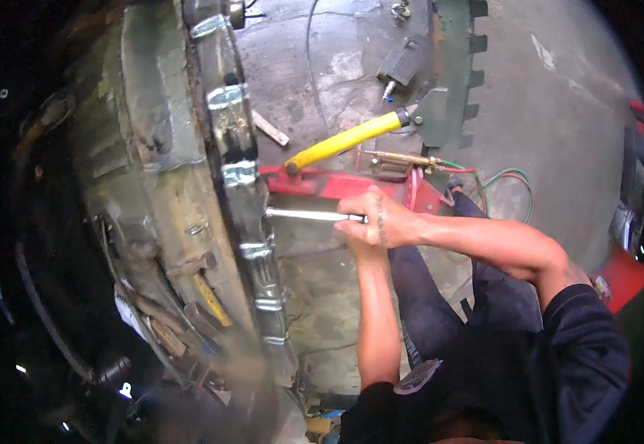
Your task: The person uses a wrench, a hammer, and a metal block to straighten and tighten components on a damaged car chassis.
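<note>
My right hand [390, 214] is closed around the grip end of a long chrome wrench handle [303, 214]. Just below it, my left hand [367, 240] is wrapped at the same end, its fingers partly hidden by the right. The handle lies nearly level. Its far end meets the edge of a large, worn metal machine part [252, 200] with shiny bracket-like bands along it. What the wrench fits onto there is too small to make out.
Beyond my hands are a red steel frame [322, 185], a yellow cylinder [348, 140] and a brass torch [400, 157] with red and green hoses [511, 174]. A grey box-shaped tool [403, 61] lies farther off. A hammer [211, 296] rests among tools at left.
</note>
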The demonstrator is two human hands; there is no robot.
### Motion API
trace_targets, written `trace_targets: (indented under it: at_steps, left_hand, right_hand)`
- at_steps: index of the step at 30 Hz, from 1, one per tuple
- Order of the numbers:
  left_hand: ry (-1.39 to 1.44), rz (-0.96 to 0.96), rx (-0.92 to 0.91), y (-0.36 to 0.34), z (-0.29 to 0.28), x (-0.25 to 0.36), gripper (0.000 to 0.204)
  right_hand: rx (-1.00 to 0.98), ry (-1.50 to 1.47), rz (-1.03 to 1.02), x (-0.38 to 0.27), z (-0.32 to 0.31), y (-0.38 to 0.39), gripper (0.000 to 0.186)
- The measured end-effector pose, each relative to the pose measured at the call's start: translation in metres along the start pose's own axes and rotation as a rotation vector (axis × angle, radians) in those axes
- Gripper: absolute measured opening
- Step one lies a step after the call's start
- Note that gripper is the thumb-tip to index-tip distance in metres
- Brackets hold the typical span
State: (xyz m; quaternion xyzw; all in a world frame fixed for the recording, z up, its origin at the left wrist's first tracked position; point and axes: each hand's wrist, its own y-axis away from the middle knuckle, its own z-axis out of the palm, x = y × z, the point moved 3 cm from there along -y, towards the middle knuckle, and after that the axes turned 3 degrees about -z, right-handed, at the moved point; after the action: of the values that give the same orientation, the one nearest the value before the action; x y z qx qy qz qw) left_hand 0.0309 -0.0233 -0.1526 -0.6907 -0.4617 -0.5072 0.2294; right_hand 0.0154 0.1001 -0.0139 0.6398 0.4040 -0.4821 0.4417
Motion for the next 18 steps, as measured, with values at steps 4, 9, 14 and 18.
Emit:
trace_targets:
  at_steps: [4,9,14,18]
  left_hand:
    - [1.224,-1.082,-0.063,-0.057,0.043,-0.008,0.032]
    - [1.39,-0.809,-0.657,-0.128,0.072,0.049,0.031]
    - [1.277,-0.724,-0.695,-0.127,0.06,0.033,0.016]
    - [1.174,-0.735,-0.689,-0.131,0.055,0.035,0.007]
  right_hand:
    - [0.095,0.392,-0.3,0.001,-0.002,0.008,0.019]
    - [0.007,0.576,-0.433,0.003,-0.008,0.007,0.02]
    - [0.321,0.214,-0.162,-0.009,-0.022,0.03,0.05]
    - [0.277,-0.852,0.594,0.007,-0.012,0.044,0.045]
